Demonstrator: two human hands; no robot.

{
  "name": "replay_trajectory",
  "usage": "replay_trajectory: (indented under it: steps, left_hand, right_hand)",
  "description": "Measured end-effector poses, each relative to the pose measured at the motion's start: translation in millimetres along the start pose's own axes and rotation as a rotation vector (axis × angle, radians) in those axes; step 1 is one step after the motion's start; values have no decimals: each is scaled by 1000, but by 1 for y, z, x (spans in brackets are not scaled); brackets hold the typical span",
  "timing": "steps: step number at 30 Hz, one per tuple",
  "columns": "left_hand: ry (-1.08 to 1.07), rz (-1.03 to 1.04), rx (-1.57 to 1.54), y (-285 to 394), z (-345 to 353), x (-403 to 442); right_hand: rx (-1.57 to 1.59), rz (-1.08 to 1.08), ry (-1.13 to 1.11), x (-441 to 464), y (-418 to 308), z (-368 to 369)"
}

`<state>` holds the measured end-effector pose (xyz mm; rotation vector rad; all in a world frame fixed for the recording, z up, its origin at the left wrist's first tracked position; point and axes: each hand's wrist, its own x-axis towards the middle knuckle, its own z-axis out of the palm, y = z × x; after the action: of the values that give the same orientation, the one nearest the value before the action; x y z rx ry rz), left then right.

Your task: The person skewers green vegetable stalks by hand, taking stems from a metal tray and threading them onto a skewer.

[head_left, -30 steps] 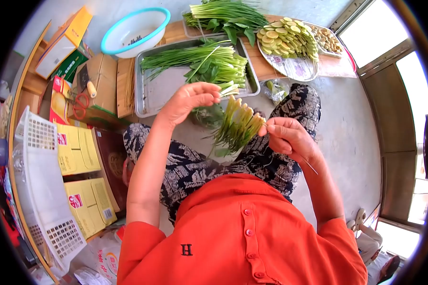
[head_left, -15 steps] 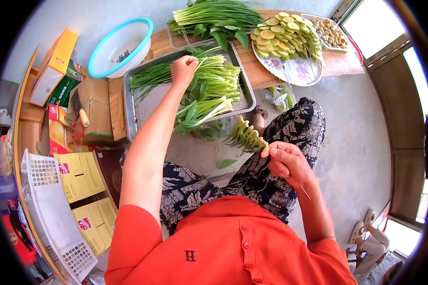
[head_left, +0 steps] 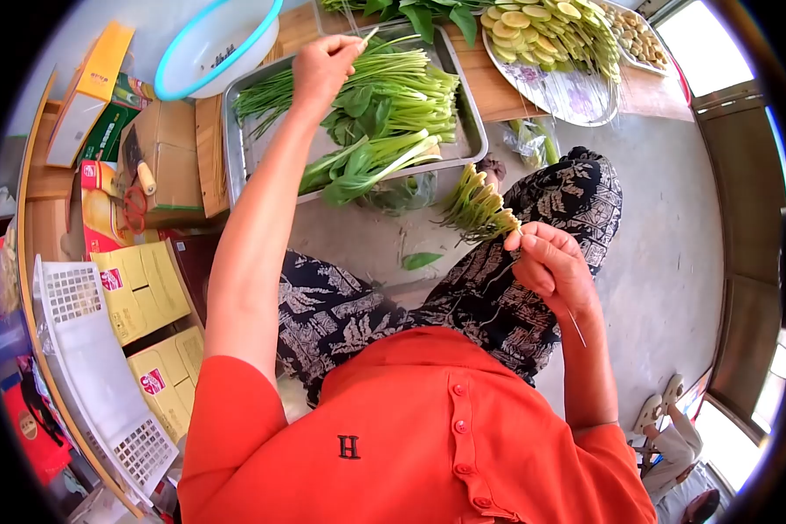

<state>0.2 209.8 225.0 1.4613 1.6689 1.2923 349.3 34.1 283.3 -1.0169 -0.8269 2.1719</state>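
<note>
My left hand (head_left: pixel 325 72) is above the metal tray (head_left: pixel 229 144), closed in a pinch on a thin green stalk whose pale end (head_left: pixel 371 37) sticks out past the fingertips. Under it in the tray lie long green chives (head_left: pixel 275 96), pale-stemmed greens (head_left: pixel 432 96) and leafy greens (head_left: pixel 358 179). Over my right thigh, my right hand (head_left: pixel 552 260) grips a thin skewer (head_left: pixel 576 327), its bare end pointing down toward my forearm. A row of short green stems (head_left: pixel 480 210) is threaded on the skewer, beyond my fingertips.
Sliced rounds on skewers (head_left: pixel 550 35) rest on a flowered plate (head_left: pixel 576 100), with a tray of small pale pieces (head_left: pixel 637 44) behind. A blue-rimmed basin (head_left: pixel 179 52) stands left. Scissors (head_left: pixel 134 210) and a knife (head_left: pixel 140 162) are by a cardboard box (head_left: pixel 170 153). Another person's feet (head_left: pixel 659 406) show lower right.
My left hand has lifted slightly away from the greens, and a pale stalk end now shows at its fingertips. The camera view has shifted; my right hand still holds the skewer.
</note>
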Motion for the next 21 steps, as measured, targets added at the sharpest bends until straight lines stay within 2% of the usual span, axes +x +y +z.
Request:
replay_trajectory:
  steps: [4,5,11,13,21]
  left_hand:
    - [-12,-3,-206,83,-50,-61]
    - [-32,12,-339,93,-57,-77]
    - [-132,-213,-830,99,-61,-148]
    - [-76,-272,-945,100,-55,-159]
    - [-43,-290,-1001,105,-53,-175]
  right_hand:
    - [-70,-55,-14,0,-8,18]
    - [-79,-70,-26,0,-10,25]
    - [-155,-152,-127,0,-22,73]
    - [-189,-173,-132,0,-21,84]
    - [-240,-168,-131,-6,-15,107]
